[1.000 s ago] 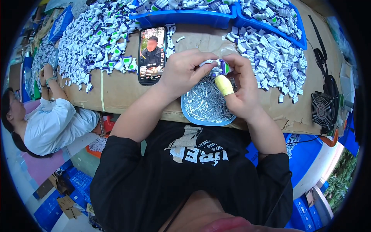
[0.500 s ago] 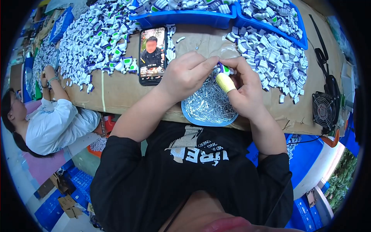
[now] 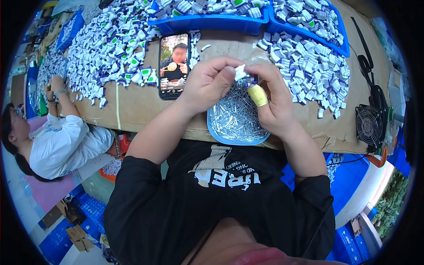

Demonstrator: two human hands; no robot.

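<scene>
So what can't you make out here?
Head view: whether the white piece joins the purple piece; fingers partly cover both.
Head view: far rim of the blue bowl, behind the left hand and right hand.
Head view: far walls of the blue trays, cut off by the top edge.
Head view: fine print on the phone, too small.

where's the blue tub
In the head view, the blue tub is just right of centre at the table edge, beneath the left hand and right hand.

On table (image 3: 141, 108) before person (image 3: 221, 207): bowl (image 3: 238, 142) of pins (image 3: 234, 121) at near edge; phone (image 3: 174, 62) left, heaped parts (image 3: 311, 70) both sides, two bins (image 3: 212, 25) at back, fan (image 3: 369, 124) far right.
</scene>
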